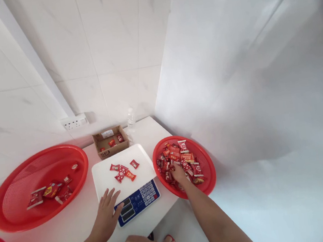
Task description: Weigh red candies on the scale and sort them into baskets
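Head view, left hand spread flat at scale, right hand in sweets basket, grip unclear

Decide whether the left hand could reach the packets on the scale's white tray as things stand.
Probably yes: the left hand lies open by the white tray; the packets sit uncovered just beyond, nothing between.

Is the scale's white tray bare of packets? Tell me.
No, several red snack packets lie on the scale's white tray.
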The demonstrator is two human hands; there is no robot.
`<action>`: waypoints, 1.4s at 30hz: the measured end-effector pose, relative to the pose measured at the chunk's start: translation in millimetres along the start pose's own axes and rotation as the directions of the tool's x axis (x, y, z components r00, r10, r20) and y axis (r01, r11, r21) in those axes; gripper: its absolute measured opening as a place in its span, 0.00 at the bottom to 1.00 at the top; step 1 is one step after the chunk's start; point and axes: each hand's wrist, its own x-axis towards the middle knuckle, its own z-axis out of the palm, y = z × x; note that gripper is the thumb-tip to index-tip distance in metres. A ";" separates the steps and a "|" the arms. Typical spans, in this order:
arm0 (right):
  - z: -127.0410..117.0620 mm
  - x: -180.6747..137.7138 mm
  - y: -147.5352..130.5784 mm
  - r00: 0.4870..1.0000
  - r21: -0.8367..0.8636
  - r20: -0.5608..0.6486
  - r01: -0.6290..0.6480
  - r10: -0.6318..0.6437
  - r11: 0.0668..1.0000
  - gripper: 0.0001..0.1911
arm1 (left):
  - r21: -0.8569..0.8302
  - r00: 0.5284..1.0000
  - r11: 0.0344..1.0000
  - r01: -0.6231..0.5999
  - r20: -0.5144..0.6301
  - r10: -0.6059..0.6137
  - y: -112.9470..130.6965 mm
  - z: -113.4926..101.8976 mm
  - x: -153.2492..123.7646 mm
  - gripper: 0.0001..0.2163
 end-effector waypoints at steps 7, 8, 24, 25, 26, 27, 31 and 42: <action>-27.5 1.2 39.8 0.983 0.183 -0.160 -0.055 0.085 0.981 0.13 | -0.028 0.999 1.000 -0.004 0.052 0.006 11.2 -1.9 7.5 0.21; -30.1 1.6 41.5 0.979 0.204 -0.182 -0.053 0.091 0.978 0.13 | -0.032 0.998 0.999 0.000 0.061 0.002 12.7 -2.7 7.9 0.21; -49.3 -26.0 -33.4 0.980 0.370 -0.196 0.092 -0.019 0.924 0.19 | -0.445 0.950 0.844 0.299 0.220 -0.221 49.1 -28.0 7.0 0.20; -47.2 -35.7 -48.4 0.982 0.391 -0.170 0.142 -0.081 0.909 0.19 | -0.535 0.923 0.756 0.378 0.282 -0.262 57.5 -32.6 9.3 0.21; -43.2 -47.6 -64.2 0.979 0.432 -0.110 0.204 -0.173 0.878 0.18 | -0.621 0.887 0.635 0.459 0.363 -0.286 66.3 -37.1 12.1 0.22; -37.5 -61.3 -79.9 0.966 0.466 -0.045 0.246 -0.255 0.850 0.17 | -0.689 0.847 0.493 0.531 0.446 -0.290 75.3 -41.3 14.9 0.24; -3.9 -117.8 -128.5 0.837 0.568 0.250 0.282 -0.488 0.774 0.13 | -0.749 0.739 0.021 0.662 0.649 -0.181 101.9 -48.1 21.9 0.24; 19.4 -108.8 -142.7 0.894 0.557 0.360 0.024 -0.267 0.830 0.14 | -0.723 0.580 -0.323 0.611 0.686 -0.440 77.5 -46.9 3.6 0.13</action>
